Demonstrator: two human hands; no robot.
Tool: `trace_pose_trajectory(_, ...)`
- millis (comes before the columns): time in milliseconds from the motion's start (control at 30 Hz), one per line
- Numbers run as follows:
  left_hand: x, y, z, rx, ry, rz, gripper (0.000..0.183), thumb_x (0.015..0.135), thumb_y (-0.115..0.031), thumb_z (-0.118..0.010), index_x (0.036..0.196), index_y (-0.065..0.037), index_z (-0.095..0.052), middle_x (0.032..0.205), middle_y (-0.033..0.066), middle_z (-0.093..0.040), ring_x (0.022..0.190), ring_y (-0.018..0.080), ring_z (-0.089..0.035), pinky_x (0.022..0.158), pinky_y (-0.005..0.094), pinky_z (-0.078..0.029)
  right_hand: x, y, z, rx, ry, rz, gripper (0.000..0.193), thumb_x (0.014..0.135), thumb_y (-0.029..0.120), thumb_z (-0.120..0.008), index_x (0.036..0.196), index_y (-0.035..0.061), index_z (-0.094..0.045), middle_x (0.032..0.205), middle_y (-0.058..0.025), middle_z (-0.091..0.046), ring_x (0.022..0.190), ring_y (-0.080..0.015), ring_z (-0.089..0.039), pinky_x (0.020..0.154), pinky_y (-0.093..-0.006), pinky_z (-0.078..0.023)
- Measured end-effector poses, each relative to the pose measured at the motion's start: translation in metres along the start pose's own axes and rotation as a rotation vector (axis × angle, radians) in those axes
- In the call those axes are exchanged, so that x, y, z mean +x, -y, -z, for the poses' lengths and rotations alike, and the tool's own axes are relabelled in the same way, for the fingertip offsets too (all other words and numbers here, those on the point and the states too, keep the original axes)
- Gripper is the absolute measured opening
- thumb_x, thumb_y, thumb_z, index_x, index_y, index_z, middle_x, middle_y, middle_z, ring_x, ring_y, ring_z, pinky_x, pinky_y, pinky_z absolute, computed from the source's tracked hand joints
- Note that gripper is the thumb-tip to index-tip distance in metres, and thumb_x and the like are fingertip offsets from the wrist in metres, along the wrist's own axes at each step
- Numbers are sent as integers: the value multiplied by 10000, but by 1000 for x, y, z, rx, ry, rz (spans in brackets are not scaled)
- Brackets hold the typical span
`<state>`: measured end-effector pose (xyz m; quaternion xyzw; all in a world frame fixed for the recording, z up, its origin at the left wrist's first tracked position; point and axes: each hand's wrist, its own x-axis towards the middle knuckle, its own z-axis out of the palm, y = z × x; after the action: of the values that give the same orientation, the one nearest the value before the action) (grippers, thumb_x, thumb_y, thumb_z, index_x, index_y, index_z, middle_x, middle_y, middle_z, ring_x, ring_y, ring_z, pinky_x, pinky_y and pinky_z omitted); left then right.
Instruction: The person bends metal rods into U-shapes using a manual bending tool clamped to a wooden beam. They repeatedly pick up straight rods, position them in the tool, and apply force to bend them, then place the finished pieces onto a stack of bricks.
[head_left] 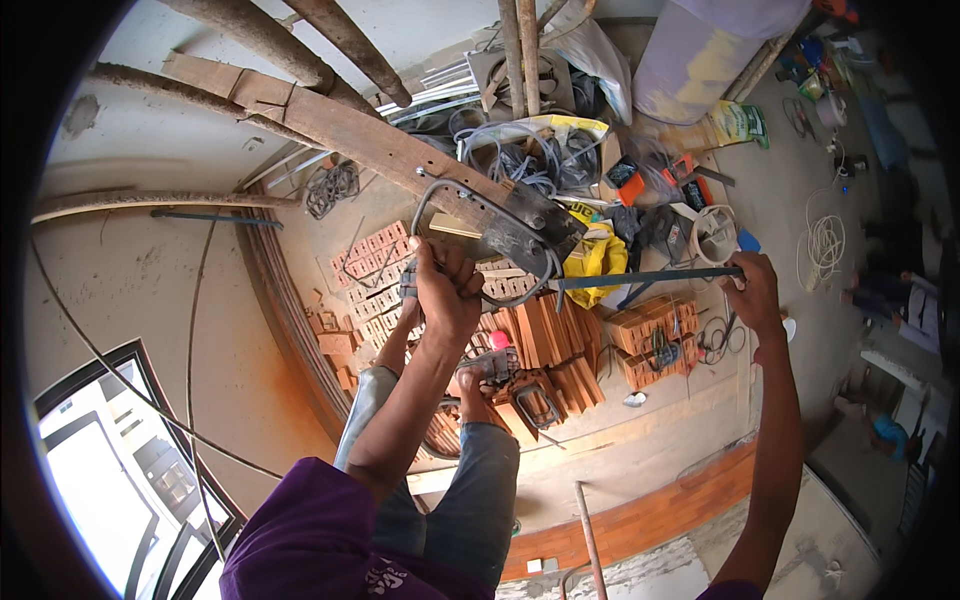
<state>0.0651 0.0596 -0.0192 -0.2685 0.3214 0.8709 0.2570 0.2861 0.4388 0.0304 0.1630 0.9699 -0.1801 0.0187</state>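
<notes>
My left hand [448, 290] is closed around a bent dark metal rod [497, 208], which curves into an open loop. The rod lies against a long wooden board [350, 130]; a dark metal plate [522, 238] covers the board's near end, and small pins stand up along it. Out to the right, my right hand [755, 290] grips the far end of a long dark lever bar [650, 277]. The bar's other end reaches the rod's curve beside the plate. How the bar meets the rod is too small to make out.
Scaffold poles [260, 40] cross at the upper left. Below lie stacked hollow bricks [650, 325], reddish slabs [545, 335] under my sandalled feet, and several bent metal frames [540, 402]. Cables, a yellow bag [600, 262] and a bucket [714, 232] clutter the floor. Another person [915, 310] is far right.
</notes>
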Motion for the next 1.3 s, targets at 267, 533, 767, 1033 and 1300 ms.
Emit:
trace_pose_trajectory(267, 4, -8, -3, -15, 45, -35, 405, 1037, -382, -346, 689, -176, -339, 535, -57, -200, 427, 71, -149, 356, 247, -143, -88, 17, -105, 228, 119, -282, 502, 878, 489, -597, 941, -9, -599, 734, -141, -561, 689, -317, -544, 631, -418, -420)
trace_pose_trajectory(533, 8, -16, -17, 61, 34, -36, 416, 1036, -412, -341, 696, -173, -342, 536, -63, -209, 413, 70, -152, 348, 243, -146, -136, 62, -158, 317, -157, -370, 455, 873, 463, -605, 842, 10, -571, 638, -115, -510, 594, -273, -523, 558, -389, -389)
trace_pose_trajectory(767, -2, -21, -25, 65, 0, 1, 404, 1036, -392, -347, 699, -169, -342, 554, -59, -214, 436, 73, -155, 365, 234, -157, -151, 86, -157, 230, -373, -394, 480, 886, 497, -597, 875, 18, -612, 656, -96, -507, 613, -261, -509, 575, -373, -405)
trace_pose_trajectory(1033, -4, -25, -24, 118, -34, 14, 410, 1030, -398, -370, 684, -181, -334, 552, -64, -208, 445, 68, -149, 374, 236, -143, -163, 112, -149, 265, -301, -580, 521, 869, 539, -600, 727, 45, -518, 603, -87, -457, 582, -259, -477, 543, -380, -356)
trace_pose_trajectory(1300, -5, -28, -19, 138, 13, 34, 409, 1020, -412, -408, 689, -184, -329, 574, -67, -220, 462, 59, -165, 375, 225, -153, -194, 143, -167, 265, -285, -725, 559, 840, 579, -600, 698, 45, -515, 594, -103, -450, 562, -291, -467, 533, -402, -354)
